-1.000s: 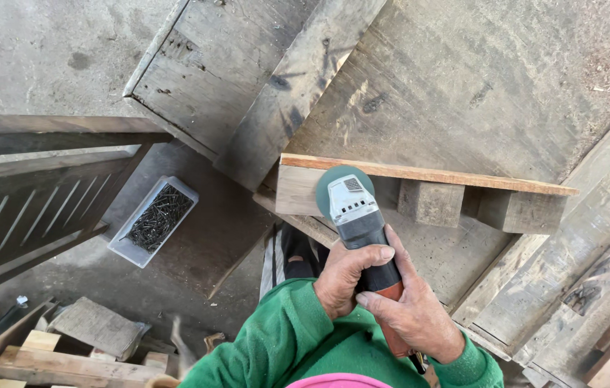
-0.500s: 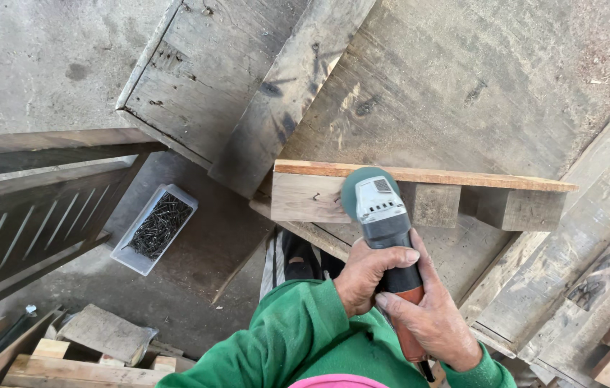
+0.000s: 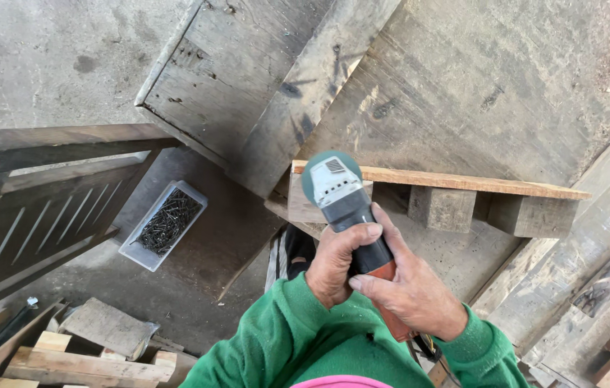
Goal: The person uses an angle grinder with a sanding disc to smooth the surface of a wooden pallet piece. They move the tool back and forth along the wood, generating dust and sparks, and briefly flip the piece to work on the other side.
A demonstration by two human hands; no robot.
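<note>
Your left hand (image 3: 337, 262) and right hand (image 3: 409, 291) were both clamped around the body of the grinder (image 3: 348, 208), the left nearer its head, the right over the near end. The grinder's green guard sat against the left end of the pallet board (image 3: 463, 182), which rested on wooden blocks (image 3: 441, 208). Far to the left, a tray of nails (image 3: 164, 224) lay on the concrete floor (image 3: 31, 65).

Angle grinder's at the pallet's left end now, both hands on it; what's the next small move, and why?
Probably ease the angle grinder rightward along the top board. Its disc sits at the board's left end, over the end block, and the left hand and right hand both grip the body.
</note>
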